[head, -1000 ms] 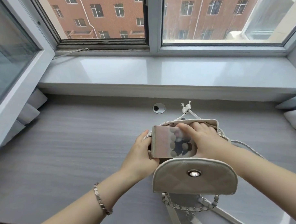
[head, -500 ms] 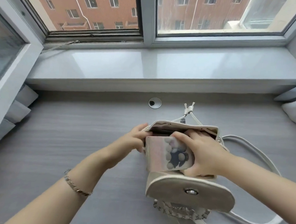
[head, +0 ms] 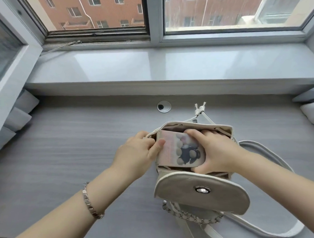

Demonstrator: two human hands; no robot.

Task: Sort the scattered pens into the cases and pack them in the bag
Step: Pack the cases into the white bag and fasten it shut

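Head view: the right hand [head: 217, 154] grips the paw-print case [head: 176, 151], half inside the open bag [head: 197, 124] on the desk [head: 62, 151]; the left hand [head: 135, 152] pinches the bag's left rim. This looks like the packing step; next, the case needs pressing down through the mouth

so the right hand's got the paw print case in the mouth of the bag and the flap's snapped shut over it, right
Not quite: the head view shows the flap open, folded down toward the camera, not snapped shut. The right hand does grip the paw print case in the mouth of the bag.
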